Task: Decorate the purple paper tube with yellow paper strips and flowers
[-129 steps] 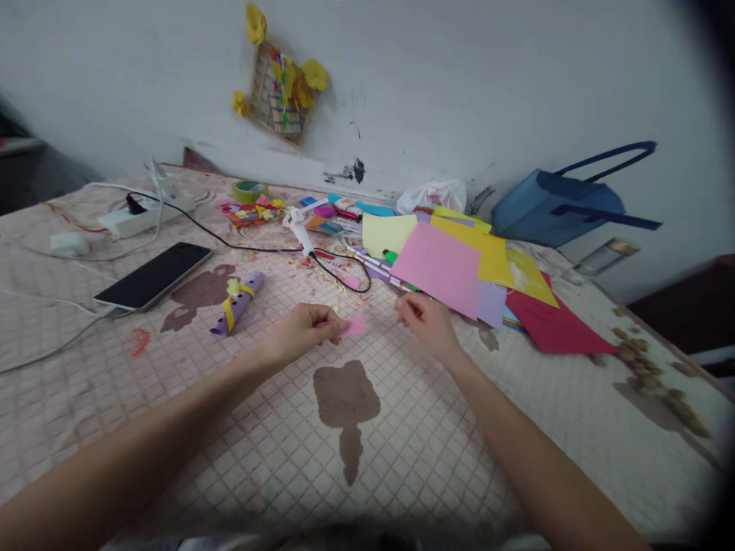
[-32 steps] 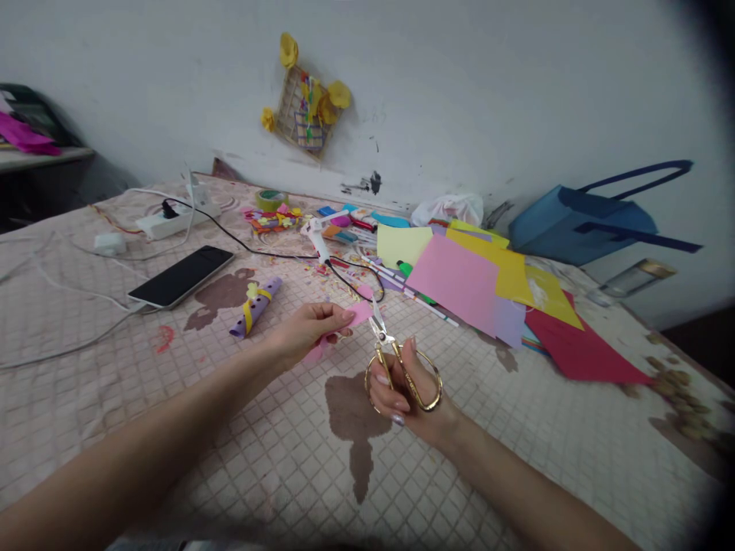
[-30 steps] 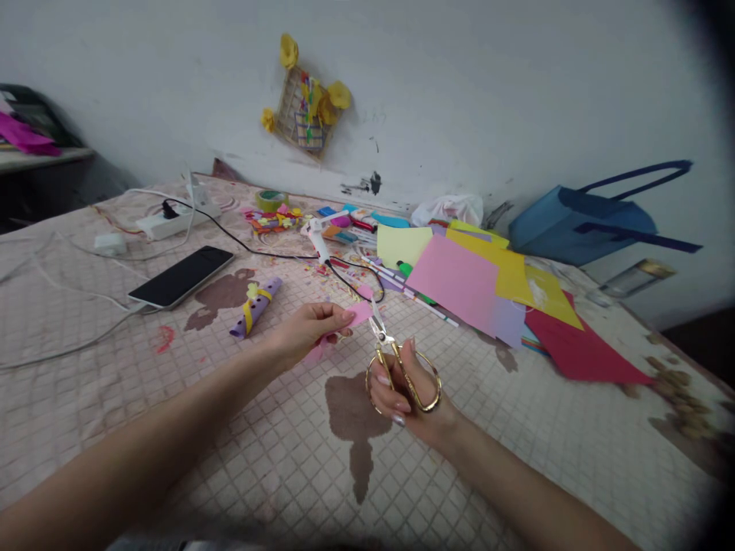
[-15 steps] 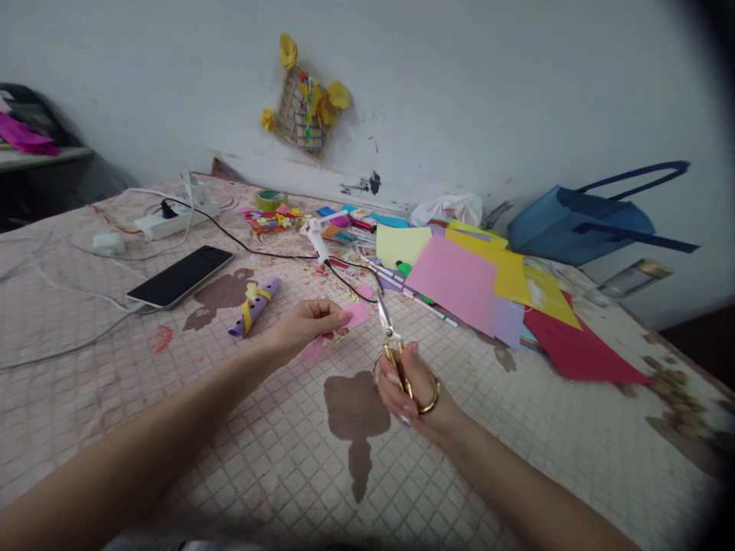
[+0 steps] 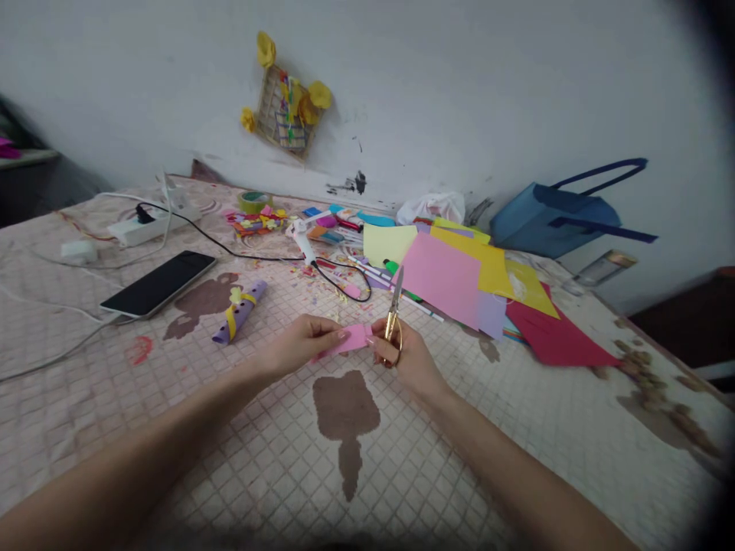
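Observation:
My left hand (image 5: 303, 344) pinches a small strip of pink paper (image 5: 351, 339) between thumb and fingers, above the quilted mat (image 5: 276, 451). My right hand (image 5: 405, 356) grips gold-handled scissors (image 5: 393, 325); their closed steel blades point up and away. The pink strip's right end reaches my right fingertips, and the blades stand just beyond it. A purple paper roll (image 5: 237, 311) with a yellow band lies to the left of my left hand. Stacked coloured paper sheets (image 5: 442, 275) lie beyond my right hand.
Beyond the hands are a hot glue gun (image 5: 302, 241) with a black cord, felt-tip pens, paper scraps and a tape roll (image 5: 255, 202). A black phone (image 5: 158, 284) and power strip (image 5: 141, 227) sit left. A blue bag (image 5: 551, 222) leans on the wall.
My hands have come together, and the scissors have swung upright with their blades closed. The pink paper now stretches between my hands. The view has shifted slightly.

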The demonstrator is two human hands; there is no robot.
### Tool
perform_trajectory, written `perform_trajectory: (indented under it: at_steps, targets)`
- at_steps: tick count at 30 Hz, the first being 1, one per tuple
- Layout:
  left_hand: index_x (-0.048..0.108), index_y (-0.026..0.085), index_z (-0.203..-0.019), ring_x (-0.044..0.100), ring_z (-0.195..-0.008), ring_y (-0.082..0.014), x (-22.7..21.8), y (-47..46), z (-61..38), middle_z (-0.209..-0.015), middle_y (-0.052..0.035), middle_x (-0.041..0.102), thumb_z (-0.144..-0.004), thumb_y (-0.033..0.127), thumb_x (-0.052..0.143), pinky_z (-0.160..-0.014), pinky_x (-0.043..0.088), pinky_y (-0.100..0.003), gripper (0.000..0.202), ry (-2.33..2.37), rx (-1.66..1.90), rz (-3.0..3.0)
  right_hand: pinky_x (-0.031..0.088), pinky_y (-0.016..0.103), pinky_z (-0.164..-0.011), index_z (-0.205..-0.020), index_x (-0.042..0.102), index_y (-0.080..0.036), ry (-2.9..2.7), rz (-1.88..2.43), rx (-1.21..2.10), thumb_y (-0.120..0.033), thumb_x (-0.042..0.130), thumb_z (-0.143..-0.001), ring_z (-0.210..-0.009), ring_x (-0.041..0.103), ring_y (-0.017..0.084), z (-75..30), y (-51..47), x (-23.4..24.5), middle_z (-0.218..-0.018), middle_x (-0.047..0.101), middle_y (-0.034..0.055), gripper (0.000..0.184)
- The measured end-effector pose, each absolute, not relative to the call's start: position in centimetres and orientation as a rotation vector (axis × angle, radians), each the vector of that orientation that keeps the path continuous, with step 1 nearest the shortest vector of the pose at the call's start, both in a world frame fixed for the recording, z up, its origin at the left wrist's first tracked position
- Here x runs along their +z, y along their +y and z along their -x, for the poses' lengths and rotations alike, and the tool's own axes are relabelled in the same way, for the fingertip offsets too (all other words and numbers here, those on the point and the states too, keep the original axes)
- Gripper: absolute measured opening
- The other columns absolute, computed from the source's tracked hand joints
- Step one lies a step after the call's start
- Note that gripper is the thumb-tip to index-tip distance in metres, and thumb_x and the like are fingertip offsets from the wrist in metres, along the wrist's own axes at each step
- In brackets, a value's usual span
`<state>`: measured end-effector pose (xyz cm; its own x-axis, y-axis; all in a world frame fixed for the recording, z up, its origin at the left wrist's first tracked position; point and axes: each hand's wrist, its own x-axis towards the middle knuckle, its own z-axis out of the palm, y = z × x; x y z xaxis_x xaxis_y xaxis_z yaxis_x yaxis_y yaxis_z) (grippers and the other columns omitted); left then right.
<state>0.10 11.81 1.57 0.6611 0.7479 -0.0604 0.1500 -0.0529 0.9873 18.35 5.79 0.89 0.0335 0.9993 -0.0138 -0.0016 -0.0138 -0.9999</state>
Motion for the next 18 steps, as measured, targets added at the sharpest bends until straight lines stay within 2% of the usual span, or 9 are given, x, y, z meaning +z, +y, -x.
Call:
perform_trajectory:
  at_steps: [4,8,11,15,18]
  targets:
    - [0.059,0.014,-0.056,0.032,-0.047,-0.0079,1.4,12.3,0.1,-0.050,0.0022,0.042,-0.074,0.042,0.058,-0.044,0.021,-0.021,0.032,0.882,0.749,-1.549,0.034,0.022,-0.045,-0.083,0.053,-0.017,-1.205,1.285,1.046,-0.033,0.064,-0.070,-0.049,0.046,0.008,-19.9,7.6,0.6,-0.062,0.051,-0.0040,0.023]
    - [0.066,0.016,-0.069,0.041,-0.056,-0.0106,1.7,12.6,0.4,-0.060,0.0006,0.053,-0.073,0.039,0.061,-0.049,0.028,-0.020,0.024,0.965,0.935,-1.509,0.038,0.024,-0.050,-0.084,0.052,-0.018,-1.208,1.403,0.592,-0.035,0.061,-0.069,-0.052,0.049,0.010,-24.5,10.9,0.7,-0.068,0.054,-0.0019,0.025]
    - [0.067,0.016,-0.075,0.042,-0.058,-0.0110,1.9,12.4,0.3,-0.062,0.0002,0.054,-0.075,0.040,0.057,-0.051,0.029,-0.020,0.025,1.003,0.909,-1.577,0.038,0.027,-0.053,-0.088,0.051,-0.017,-1.241,1.717,0.152,-0.037,0.053,-0.074,-0.057,0.051,0.014,-28.6,12.6,0.9,-0.071,0.057,0.0016,0.024]
    - [0.064,0.015,-0.068,0.042,-0.056,-0.0101,1.8,12.0,-0.1,-0.059,0.0006,0.052,-0.079,0.039,0.053,-0.052,0.030,-0.020,0.028,0.946,0.797,-1.687,0.034,0.029,-0.058,-0.085,0.054,-0.016,-1.293,1.901,-0.141,-0.038,0.050,-0.077,-0.067,0.052,0.019,-31.4,12.6,0.9,-0.074,0.059,0.0066,0.023]
    - [0.064,0.014,-0.068,0.047,-0.061,-0.0117,1.6,11.6,-0.5,-0.064,-0.0018,0.057,-0.079,0.037,0.052,-0.056,0.035,-0.021,0.028,0.873,0.696,-1.682,0.032,0.029,-0.059,-0.085,0.055,-0.018,-1.503,1.979,-0.301,-0.038,0.047,-0.080,-0.070,0.052,0.020,-30.1,11.7,0.5,-0.080,0.060,0.0078,0.022]
